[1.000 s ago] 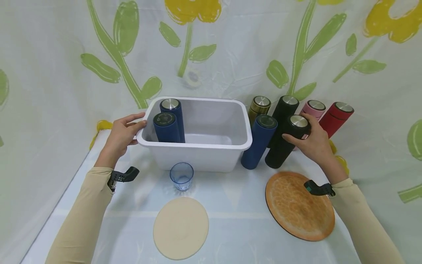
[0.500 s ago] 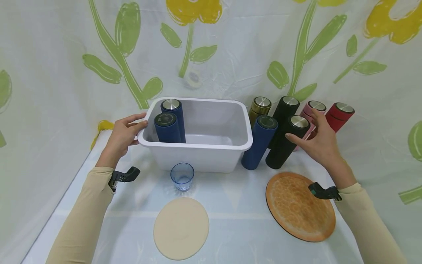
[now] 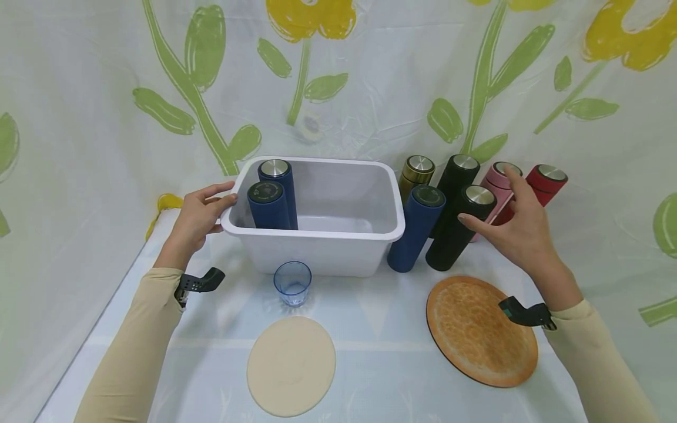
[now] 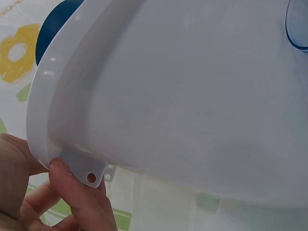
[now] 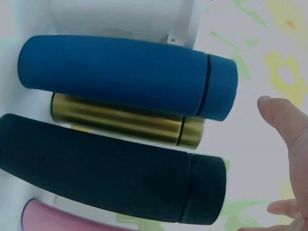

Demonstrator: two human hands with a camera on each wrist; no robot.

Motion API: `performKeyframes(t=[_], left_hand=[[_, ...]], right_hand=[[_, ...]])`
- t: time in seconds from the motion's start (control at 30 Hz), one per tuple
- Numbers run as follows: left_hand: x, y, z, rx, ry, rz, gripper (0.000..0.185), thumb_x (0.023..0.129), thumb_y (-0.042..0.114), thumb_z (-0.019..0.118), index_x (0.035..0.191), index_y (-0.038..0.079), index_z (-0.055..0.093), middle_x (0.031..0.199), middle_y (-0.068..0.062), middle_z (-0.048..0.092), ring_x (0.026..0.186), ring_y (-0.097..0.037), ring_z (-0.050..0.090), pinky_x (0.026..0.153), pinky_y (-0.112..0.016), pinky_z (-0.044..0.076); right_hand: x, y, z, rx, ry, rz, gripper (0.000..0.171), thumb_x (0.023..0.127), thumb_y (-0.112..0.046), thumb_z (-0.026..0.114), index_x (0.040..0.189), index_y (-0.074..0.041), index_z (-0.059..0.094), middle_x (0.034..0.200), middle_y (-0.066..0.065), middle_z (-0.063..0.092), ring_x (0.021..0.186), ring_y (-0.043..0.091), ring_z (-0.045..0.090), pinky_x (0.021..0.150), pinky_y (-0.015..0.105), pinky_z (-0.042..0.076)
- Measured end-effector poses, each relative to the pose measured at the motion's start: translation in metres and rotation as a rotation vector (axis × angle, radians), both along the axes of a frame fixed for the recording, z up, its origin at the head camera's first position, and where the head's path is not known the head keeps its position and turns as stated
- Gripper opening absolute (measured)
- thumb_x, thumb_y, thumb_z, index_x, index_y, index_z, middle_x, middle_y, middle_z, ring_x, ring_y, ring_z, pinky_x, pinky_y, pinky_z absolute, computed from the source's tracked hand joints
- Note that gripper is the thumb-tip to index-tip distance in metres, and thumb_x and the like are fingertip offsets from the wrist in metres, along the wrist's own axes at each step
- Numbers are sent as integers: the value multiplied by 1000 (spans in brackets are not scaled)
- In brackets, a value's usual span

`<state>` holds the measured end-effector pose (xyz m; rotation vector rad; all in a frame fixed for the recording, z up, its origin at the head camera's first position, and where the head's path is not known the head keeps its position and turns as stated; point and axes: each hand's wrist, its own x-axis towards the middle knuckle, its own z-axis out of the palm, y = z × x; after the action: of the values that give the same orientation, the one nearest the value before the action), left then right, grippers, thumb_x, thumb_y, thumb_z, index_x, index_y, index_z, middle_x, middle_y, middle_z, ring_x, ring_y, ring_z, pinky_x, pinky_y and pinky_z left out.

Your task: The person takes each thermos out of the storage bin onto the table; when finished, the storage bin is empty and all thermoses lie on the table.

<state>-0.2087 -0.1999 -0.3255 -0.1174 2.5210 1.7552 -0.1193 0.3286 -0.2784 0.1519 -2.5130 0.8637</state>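
Note:
My left hand (image 3: 208,205) grips the left rim of a white plastic bin (image 3: 317,235); in the left wrist view its fingers (image 4: 82,197) curl under the rim (image 4: 168,96). Two dark blue flasks (image 3: 270,205) stand inside the bin at its left end. To the right of the bin stand a blue flask (image 3: 415,232), a black flask (image 3: 457,229), a gold one (image 3: 415,173), a second black one (image 3: 457,170), a pink one (image 3: 499,176) and a red one (image 3: 545,179). My right hand (image 3: 510,220) hovers beside the near black flask with fingers spread, holding nothing.
A small blue glass cup (image 3: 292,283) stands in front of the bin. A beige round mat (image 3: 291,364) and an orange round mat (image 3: 478,329) lie nearer me on the cloth-covered table. A flowered cloth hangs behind.
My right hand has let go of the near black flask, opened, and drawn back up and to the right. The left hand and bin have not moved.

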Motion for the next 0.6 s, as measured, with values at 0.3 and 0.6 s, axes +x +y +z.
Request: performKeyframes(t=[0.3, 0.6], left_hand=[[1, 0, 0, -2, 2, 1, 56, 102, 37, 57, 153, 18, 43, 146, -19, 50, 108, -28, 55, 70, -24, 55], [2, 1, 2, 2, 0, -6, 56, 102, 36, 57, 153, 18, 43, 144, -19, 51, 105, -25, 55, 70, -24, 53]], right_hand=[[7, -10, 7, 26, 28, 15, 106, 75, -27, 90, 159, -14, 27, 158, 12, 33, 141, 35, 36, 103, 65, 35], [11, -24, 13, 81, 68, 23, 106, 73, -27, 91, 159, -21, 29, 156, 10, 39, 125, 36, 51, 98, 63, 43]])
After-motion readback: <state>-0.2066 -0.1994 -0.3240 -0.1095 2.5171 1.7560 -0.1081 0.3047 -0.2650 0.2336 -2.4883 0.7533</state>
